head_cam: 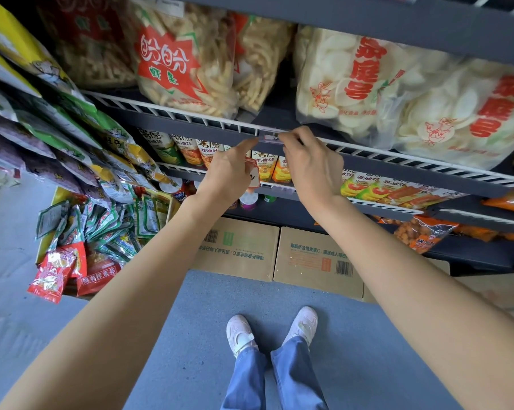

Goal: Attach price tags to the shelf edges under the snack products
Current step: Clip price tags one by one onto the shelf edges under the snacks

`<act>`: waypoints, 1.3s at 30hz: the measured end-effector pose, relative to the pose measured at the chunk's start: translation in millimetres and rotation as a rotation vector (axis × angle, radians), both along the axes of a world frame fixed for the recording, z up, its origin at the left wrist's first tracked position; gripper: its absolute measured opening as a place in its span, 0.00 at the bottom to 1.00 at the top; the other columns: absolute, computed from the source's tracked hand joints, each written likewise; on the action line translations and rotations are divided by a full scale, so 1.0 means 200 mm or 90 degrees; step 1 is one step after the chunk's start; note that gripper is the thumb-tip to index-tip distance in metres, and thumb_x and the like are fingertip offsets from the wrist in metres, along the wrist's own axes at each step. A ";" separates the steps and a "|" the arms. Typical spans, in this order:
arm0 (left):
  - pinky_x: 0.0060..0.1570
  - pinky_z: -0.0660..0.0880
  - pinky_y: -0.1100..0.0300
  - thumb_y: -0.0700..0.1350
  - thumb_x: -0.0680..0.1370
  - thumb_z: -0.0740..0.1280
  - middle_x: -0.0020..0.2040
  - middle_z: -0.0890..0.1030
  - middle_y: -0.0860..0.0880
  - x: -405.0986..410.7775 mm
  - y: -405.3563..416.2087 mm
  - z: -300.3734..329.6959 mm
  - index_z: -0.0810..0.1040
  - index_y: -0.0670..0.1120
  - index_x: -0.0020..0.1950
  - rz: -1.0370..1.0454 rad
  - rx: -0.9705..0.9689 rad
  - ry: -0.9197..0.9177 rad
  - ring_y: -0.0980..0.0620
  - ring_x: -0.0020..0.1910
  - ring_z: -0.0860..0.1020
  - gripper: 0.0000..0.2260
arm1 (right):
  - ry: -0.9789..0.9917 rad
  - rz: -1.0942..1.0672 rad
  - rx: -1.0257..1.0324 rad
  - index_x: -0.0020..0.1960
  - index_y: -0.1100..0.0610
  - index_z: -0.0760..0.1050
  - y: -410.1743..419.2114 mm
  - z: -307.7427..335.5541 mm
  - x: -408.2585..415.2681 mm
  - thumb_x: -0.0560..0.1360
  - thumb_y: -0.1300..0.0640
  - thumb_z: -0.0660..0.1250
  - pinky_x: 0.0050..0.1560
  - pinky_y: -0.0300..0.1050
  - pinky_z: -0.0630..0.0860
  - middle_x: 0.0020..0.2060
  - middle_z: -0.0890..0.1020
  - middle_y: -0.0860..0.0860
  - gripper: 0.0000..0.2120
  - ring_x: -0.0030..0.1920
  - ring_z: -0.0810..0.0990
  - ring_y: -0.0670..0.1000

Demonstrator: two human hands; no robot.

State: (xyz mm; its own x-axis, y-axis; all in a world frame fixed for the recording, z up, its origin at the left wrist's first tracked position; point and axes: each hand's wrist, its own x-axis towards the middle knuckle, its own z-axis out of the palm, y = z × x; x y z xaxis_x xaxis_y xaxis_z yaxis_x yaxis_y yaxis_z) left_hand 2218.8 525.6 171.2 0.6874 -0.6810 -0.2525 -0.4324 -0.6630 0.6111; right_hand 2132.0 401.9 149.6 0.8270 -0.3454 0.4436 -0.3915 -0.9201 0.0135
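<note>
Head view: left hand, forefinger extended, and right hand, fingers pinched, pressing price tag onto white shelf edge; possibly more tags in left palm.

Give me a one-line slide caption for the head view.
Both hands, left hand and right hand, press a price tag onto the white wire shelf edge.

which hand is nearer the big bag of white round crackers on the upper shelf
Right. The right hand is at the price tag on the wire shelf edge, just below-left of the cracker bag. The left hand sits further left.
</note>
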 end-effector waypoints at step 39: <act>0.47 0.72 0.54 0.41 0.80 0.59 0.55 0.80 0.37 -0.01 -0.07 0.02 0.68 0.41 0.67 0.069 -0.050 -0.015 0.39 0.55 0.77 0.15 | 0.051 0.032 0.152 0.60 0.58 0.75 0.03 0.01 -0.06 0.69 0.65 0.72 0.24 0.41 0.69 0.53 0.77 0.53 0.21 0.43 0.80 0.54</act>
State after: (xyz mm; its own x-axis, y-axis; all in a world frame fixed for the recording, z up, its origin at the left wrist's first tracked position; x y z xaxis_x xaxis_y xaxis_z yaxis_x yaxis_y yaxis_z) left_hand 2216.3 511.7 174.6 0.7630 -0.6194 -0.1848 -0.3755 -0.6575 0.6533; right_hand 2120.9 408.0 151.8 0.8753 -0.3894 0.2867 -0.3512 -0.9195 -0.1766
